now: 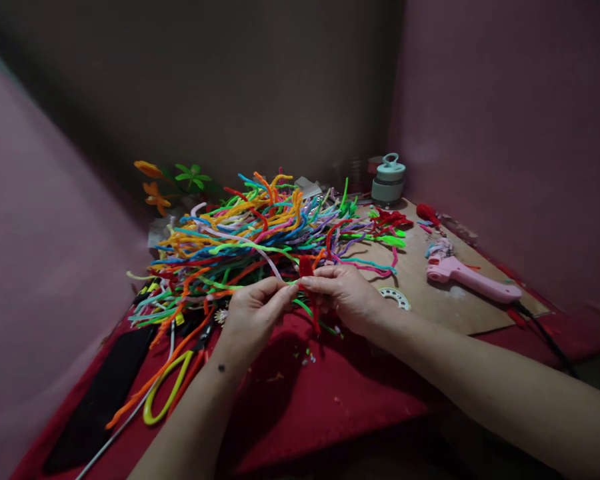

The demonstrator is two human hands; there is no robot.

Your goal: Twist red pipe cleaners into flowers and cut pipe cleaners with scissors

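A folded piece of red pipe cleaner (306, 267) is pinched between my two hands, low over the front of the table. My right hand (350, 297) grips its middle between thumb and forefinger, and one red end hangs down below. The fingertips of my left hand (255, 310) are closed against the same piece from the left, meeting the right thumb. Just behind both hands spreads a big tangled heap of multicoloured pipe cleaners (245, 233). The exact shape of the red piece is partly covered by my fingers.
Scissors with a yellow handle (167, 393), a white cable (125, 430) and a flat black object (100, 400) lie left. At right are a white ring-shaped roll (399, 298) and a pink corded tool (475, 280) on a board. A pale green lidded container (389, 187) stands behind.
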